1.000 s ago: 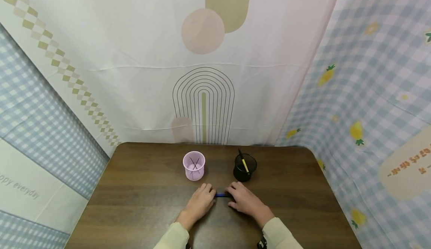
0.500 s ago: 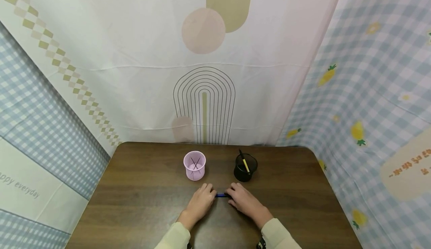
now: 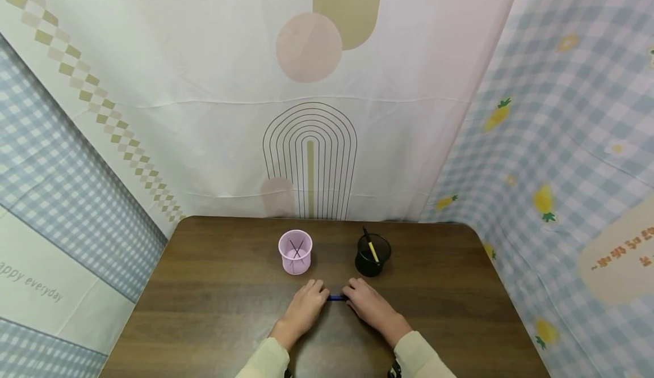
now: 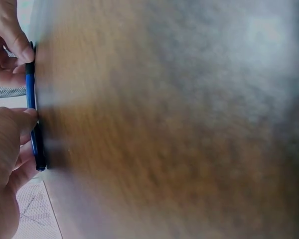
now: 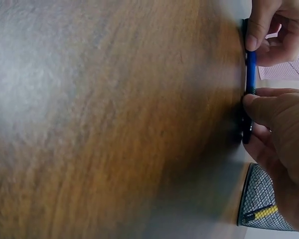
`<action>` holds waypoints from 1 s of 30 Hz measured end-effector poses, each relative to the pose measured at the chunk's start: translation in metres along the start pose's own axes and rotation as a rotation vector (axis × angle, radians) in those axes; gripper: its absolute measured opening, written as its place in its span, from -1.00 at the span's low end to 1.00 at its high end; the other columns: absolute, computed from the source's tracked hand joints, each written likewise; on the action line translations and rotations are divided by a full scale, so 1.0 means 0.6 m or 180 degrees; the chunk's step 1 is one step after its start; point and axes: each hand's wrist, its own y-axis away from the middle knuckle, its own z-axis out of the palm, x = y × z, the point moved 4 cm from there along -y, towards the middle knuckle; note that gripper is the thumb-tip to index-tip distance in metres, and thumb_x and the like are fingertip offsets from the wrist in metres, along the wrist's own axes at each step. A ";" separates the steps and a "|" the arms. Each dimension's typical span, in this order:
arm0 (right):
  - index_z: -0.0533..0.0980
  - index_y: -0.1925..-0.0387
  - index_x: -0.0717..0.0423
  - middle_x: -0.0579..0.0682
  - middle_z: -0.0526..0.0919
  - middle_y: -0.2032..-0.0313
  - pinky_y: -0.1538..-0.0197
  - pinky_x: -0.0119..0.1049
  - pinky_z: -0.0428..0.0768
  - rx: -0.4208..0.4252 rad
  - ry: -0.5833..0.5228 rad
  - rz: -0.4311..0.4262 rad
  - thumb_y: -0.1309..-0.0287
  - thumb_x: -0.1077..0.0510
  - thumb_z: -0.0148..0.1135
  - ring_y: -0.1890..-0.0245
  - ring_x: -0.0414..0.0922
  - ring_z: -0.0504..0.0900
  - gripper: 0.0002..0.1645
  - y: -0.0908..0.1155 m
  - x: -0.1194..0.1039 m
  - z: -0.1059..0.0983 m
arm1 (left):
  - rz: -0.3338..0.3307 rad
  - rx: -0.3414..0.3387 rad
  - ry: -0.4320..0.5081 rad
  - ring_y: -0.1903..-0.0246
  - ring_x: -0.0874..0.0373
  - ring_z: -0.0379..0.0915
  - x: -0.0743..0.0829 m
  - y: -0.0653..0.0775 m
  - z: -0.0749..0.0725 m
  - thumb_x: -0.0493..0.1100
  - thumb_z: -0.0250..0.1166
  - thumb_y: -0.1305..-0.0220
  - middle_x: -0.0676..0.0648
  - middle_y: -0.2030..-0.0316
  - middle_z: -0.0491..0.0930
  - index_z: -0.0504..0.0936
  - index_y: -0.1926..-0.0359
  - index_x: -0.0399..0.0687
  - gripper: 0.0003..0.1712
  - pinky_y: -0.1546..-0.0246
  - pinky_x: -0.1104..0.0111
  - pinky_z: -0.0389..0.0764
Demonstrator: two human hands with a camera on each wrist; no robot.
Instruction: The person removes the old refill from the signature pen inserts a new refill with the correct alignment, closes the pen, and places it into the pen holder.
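A blue pen point(image 3: 336, 298) with black ends lies crosswise between the two hands, close to the tabletop. My left hand point(image 3: 306, 305) pinches its left part between thumb and fingers; in the left wrist view the pen's dark end point(image 4: 40, 162) sticks out past those fingers. My right hand point(image 3: 372, 304) pinches the other, black end, with the thumb on the near side in the right wrist view. A bare blue stretch of the barrel point(image 5: 251, 72) shows between the hands.
Behind the left hand stands a pink mesh pen cup point(image 3: 295, 261) with dark crossed lines. A black mesh pen cup point(image 3: 365, 265) behind the right hand holds a yellow and black pen point(image 3: 371, 248). Patterned cloth point(image 3: 230, 156) hangs behind the brown table point(image 3: 204, 310).
The right hand's thumb and fingers have drawn closer together on the pen's black end. The left hand and both cups have hardly moved.
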 end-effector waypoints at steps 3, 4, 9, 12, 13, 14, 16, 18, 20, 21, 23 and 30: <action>0.65 0.16 0.00 -0.14 0.54 0.27 0.20 -0.38 0.59 0.0039 -0.0064 0.0007 -0.27 0.14 0.42 0.29 -0.22 0.47 -0.86 0.000 0.001 0.003 | 0.0023 0.0043 0.0002 0.36 0.13 0.42 0.001 0.000 -0.001 -0.29 0.47 -0.05 0.02 0.36 0.50 0.68 0.38 -0.04 -0.86 0.40 0.32 0.53; 0.65 0.16 0.00 -0.14 0.55 0.27 0.20 -0.38 0.59 0.0046 -0.0088 0.0011 -0.27 0.14 0.42 0.30 -0.22 0.47 -0.86 0.000 0.002 0.003 | 0.0033 0.0058 0.0007 0.37 0.13 0.42 0.001 0.001 -0.001 -0.29 0.48 -0.04 0.02 0.36 0.50 0.68 0.38 -0.04 -0.86 0.41 0.32 0.53; 0.65 0.15 -0.01 -0.15 0.56 0.26 0.19 -0.38 0.59 0.0059 -0.0201 0.0021 -0.27 0.14 0.42 0.30 -0.23 0.48 -0.86 0.005 0.004 0.002 | 0.0058 0.0083 0.0054 0.37 0.11 0.42 0.003 0.001 -0.003 -0.31 0.47 -0.01 0.02 0.37 0.50 0.66 0.39 -0.05 -0.84 0.43 0.33 0.51; 0.64 0.18 -0.02 -0.16 0.56 0.27 0.18 -0.37 0.60 0.0141 -0.0246 0.0025 -0.26 0.14 0.43 0.29 -0.23 0.49 -0.87 0.009 0.005 -0.002 | 0.0045 0.0079 0.0085 0.36 0.11 0.43 0.004 0.000 -0.005 -0.29 0.44 -0.06 0.02 0.37 0.50 0.66 0.38 -0.04 -0.88 0.42 0.33 0.51; 0.64 0.18 -0.02 -0.16 0.56 0.27 0.18 -0.36 0.60 0.0182 -0.0257 0.0030 -0.25 0.15 0.43 0.29 -0.23 0.49 -0.87 0.010 0.006 -0.004 | 0.0045 0.0071 0.0103 0.36 0.11 0.43 0.004 -0.001 -0.007 -0.29 0.42 -0.10 0.02 0.36 0.50 0.66 0.37 -0.04 -0.90 0.40 0.32 0.51; 0.64 0.19 -0.02 -0.16 0.56 0.27 0.18 -0.36 0.60 0.0230 -0.0265 0.0028 -0.25 0.15 0.44 0.28 -0.22 0.49 -0.87 0.011 0.006 -0.006 | 0.0049 0.0073 0.0112 0.35 0.10 0.43 0.004 -0.002 -0.008 -0.28 0.40 -0.12 0.01 0.36 0.50 0.66 0.37 -0.04 -0.92 0.40 0.32 0.52; 0.63 0.22 -0.02 -0.16 0.55 0.28 0.18 -0.35 0.59 0.0338 -0.0271 0.0034 -0.22 0.17 0.46 0.28 -0.21 0.48 -0.86 0.011 0.007 -0.013 | 0.0063 0.0081 0.0111 0.34 0.10 0.43 0.003 -0.005 -0.012 -0.26 0.36 -0.17 0.01 0.36 0.51 0.65 0.36 -0.03 -0.96 0.38 0.32 0.52; 0.63 0.23 -0.02 -0.16 0.54 0.29 0.18 -0.34 0.59 0.0458 -0.0257 0.0023 -0.19 0.18 0.48 0.27 -0.21 0.47 -0.84 0.011 0.007 -0.022 | 0.0078 0.0120 0.0109 0.34 0.10 0.42 0.003 -0.009 -0.018 -0.25 0.32 -0.18 0.01 0.36 0.50 0.63 0.37 -0.03 -0.97 0.38 0.32 0.50; 0.62 0.24 -0.02 -0.16 0.54 0.29 0.18 -0.33 0.59 0.0585 -0.0228 -0.0015 -0.15 0.19 0.51 0.27 -0.21 0.47 -0.81 0.011 0.007 -0.031 | 0.0082 0.0168 0.0114 0.34 0.09 0.42 0.003 -0.014 -0.025 -0.26 0.32 -0.17 0.01 0.37 0.50 0.61 0.38 -0.04 -0.96 0.39 0.32 0.49; 0.62 0.24 -0.02 -0.16 0.54 0.29 0.18 -0.33 0.59 0.0645 -0.0207 -0.0031 -0.13 0.19 0.52 0.27 -0.21 0.47 -0.80 0.011 0.007 -0.036 | 0.0087 0.0189 0.0110 0.34 0.09 0.42 0.002 -0.017 -0.029 -0.26 0.31 -0.16 0.01 0.37 0.50 0.60 0.38 -0.04 -0.96 0.39 0.32 0.48; 0.63 0.24 -0.03 -0.16 0.55 0.27 0.17 -0.33 0.59 0.0741 -0.0162 -0.0056 -0.11 0.20 0.54 0.25 -0.21 0.48 -0.78 0.010 0.007 -0.046 | 0.0093 0.0215 0.0122 0.34 0.08 0.41 0.001 -0.023 -0.037 -0.27 0.32 -0.14 0.00 0.37 0.50 0.59 0.38 -0.06 -0.95 0.39 0.32 0.47; 0.65 0.19 -0.04 -0.15 0.60 0.22 0.14 -0.32 0.63 0.0872 -0.0162 0.0011 -0.16 0.20 0.51 0.22 -0.20 0.54 -0.78 0.005 0.006 -0.088 | 0.0137 0.0355 0.0072 0.32 0.03 0.41 -0.002 -0.048 -0.071 -0.32 0.44 0.02 -0.02 0.37 0.48 0.56 0.37 -0.09 -0.78 0.36 0.29 0.44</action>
